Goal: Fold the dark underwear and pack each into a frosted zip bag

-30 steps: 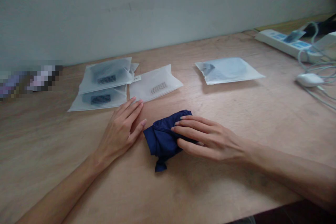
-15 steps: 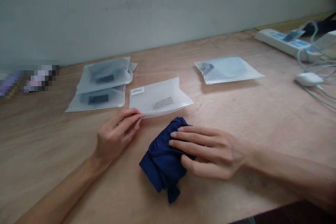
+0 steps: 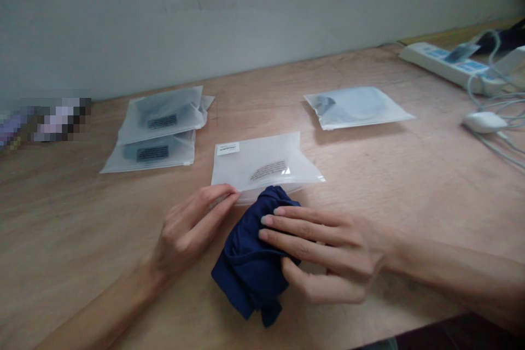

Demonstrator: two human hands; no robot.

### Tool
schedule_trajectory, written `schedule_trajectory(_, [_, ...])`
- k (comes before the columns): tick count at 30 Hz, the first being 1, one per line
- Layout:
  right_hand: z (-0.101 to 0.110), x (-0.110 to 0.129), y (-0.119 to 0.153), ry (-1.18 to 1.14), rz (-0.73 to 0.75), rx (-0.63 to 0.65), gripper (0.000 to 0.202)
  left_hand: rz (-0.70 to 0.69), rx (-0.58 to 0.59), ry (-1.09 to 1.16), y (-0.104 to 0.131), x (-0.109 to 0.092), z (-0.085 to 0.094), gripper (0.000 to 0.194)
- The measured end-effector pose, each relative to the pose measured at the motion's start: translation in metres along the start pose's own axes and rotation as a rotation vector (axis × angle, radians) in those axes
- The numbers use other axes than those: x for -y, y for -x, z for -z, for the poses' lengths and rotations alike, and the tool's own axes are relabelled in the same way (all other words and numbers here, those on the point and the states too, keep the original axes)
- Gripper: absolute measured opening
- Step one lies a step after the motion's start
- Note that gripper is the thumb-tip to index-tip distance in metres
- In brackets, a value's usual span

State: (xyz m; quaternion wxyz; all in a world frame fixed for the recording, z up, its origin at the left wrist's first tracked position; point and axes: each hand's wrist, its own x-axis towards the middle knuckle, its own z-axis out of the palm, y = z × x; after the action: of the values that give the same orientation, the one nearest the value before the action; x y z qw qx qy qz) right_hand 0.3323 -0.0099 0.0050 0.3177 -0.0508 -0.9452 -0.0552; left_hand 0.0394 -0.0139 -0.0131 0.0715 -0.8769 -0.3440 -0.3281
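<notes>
My left hand (image 3: 197,227) pinches the near left corner of a frosted plastic zip bag (image 3: 262,156). This bag bears a small white label and a block of dark print, and its near edge gapes slightly. My right hand (image 3: 328,249) holds a folded navy blue cloth (image 3: 254,251), with the fingers laid over its top and the thumb against its side. The far end of the cloth reaches the bag's near edge and overlaps it in view. A loose tail of fabric hangs at the cloth's near end. What lies under my right palm is hidden.
Two filled frosted bags overlap at the left, an upper one (image 3: 164,109) on a lower one (image 3: 153,153). Another filled bag (image 3: 361,106) lies at the back right. A power strip (image 3: 451,68) and a white charger (image 3: 486,122) with cables occupy the right side.
My left hand has drawn the zip bag nearer and to the right, and its near edge has parted. The cloth, in my right hand, now meets that edge.
</notes>
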Motion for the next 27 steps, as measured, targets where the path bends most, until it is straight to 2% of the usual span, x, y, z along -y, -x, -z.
schedule_trajectory(4, [-0.007,-0.001,0.001,-0.046,-0.163,-0.001,0.020,-0.036,-0.016,0.033,-0.004,-0.006,-0.001,0.034])
schedule_trajectory(8, [-0.004,-0.009,0.004,0.012,-0.139,0.200,0.024,-0.077,0.045,0.077,-0.008,-0.002,0.003,0.031])
schedule_trajectory(12, [-0.002,-0.011,0.003,0.047,-0.264,0.262,0.028,-0.113,0.076,0.074,-0.011,-0.002,0.008,0.032])
schedule_trajectory(16, [-0.004,-0.008,0.002,0.154,-0.379,0.243,0.038,-0.178,0.096,0.019,-0.016,-0.004,0.006,0.030])
schedule_trajectory(18, [-0.004,-0.008,0.002,0.216,-0.370,0.209,0.039,-0.184,0.090,-0.025,-0.017,-0.004,0.003,0.028])
schedule_trajectory(22, [0.002,-0.009,0.001,0.317,-0.365,0.172,0.033,-0.176,0.153,-0.081,-0.017,-0.003,0.000,0.029])
schedule_trajectory(27, [0.005,-0.005,-0.001,0.402,-0.370,0.144,0.030,-0.266,0.144,-0.075,-0.019,-0.004,0.005,0.022])
